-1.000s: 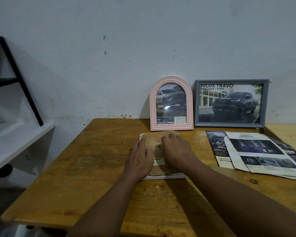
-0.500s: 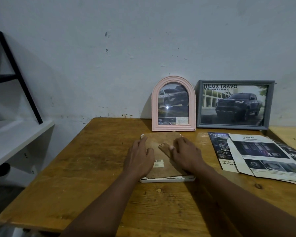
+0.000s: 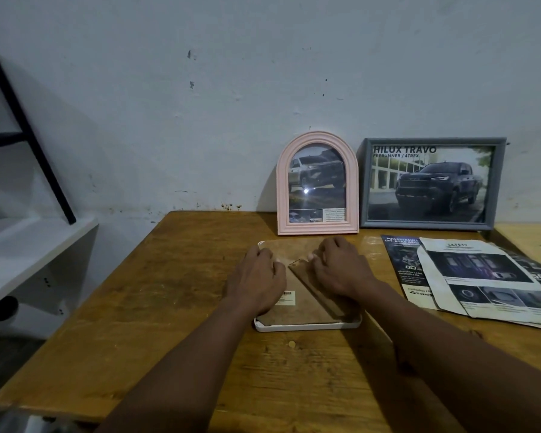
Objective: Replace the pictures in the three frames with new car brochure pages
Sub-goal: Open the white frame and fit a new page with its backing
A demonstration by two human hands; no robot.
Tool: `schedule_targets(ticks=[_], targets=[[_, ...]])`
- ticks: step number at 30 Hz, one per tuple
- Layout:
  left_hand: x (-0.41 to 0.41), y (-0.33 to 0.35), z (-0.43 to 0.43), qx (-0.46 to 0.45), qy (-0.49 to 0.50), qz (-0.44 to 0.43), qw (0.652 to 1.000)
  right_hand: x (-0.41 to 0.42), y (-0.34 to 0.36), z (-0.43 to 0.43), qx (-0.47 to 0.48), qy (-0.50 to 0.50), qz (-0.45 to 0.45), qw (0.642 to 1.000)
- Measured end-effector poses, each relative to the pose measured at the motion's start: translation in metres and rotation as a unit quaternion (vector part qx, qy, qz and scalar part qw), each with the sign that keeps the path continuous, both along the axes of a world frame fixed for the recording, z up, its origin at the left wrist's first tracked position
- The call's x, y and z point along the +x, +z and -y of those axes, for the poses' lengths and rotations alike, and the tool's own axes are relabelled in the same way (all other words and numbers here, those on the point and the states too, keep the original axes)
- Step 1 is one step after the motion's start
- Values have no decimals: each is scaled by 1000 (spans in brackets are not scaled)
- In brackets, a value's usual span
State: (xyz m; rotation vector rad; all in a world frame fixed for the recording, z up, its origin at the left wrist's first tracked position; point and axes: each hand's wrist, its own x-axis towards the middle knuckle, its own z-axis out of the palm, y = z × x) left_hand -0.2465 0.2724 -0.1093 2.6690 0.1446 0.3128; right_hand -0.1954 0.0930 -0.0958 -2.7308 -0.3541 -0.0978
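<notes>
A white frame (image 3: pixel 306 327) lies face down on the wooden table (image 3: pixel 169 292), its brown backing board (image 3: pixel 297 307) up. My left hand (image 3: pixel 256 276) rests on the board's left part with bent fingers. My right hand (image 3: pixel 338 267) lies on the board's fold-out stand (image 3: pixel 325 296), its fingers curled at the stand's upper end. A pink arched frame (image 3: pixel 317 230) and a grey frame (image 3: pixel 425 225) lean on the wall behind, each showing a truck picture. Loose brochure pages (image 3: pixel 481 276) lie to the right.
A dark brochure strip (image 3: pixel 400 264) lies partly under the other pages. A white shelf (image 3: pixel 28 245) with a black slanted rail (image 3: pixel 28 135) stands left of the table. A second, lighter table top (image 3: pixel 531 235) adjoins at the right.
My right hand has slid right, from the middle of the board onto the stand, uncovering the stand's tip. My left hand has stayed in place.
</notes>
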Motion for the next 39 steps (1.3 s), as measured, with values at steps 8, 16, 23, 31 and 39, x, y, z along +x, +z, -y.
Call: schedule_targets(ticks=[8,16,23,31,39], targets=[[16,-10,6,24,-72,-43,996,5,-17,1,-13,43,47,998],[26,-3,8,98,-51,-14,994,12,-11,-8,-92,52,124,987],[24,-9,10,110,-47,-10,993,3,-15,-11,-78,35,178,980],[17,-6,11,47,-29,3,998,6,-20,-8,-36,4,179,983],[6,-18,9,-15,-48,29,998,14,-25,-1,87,-17,137,987]])
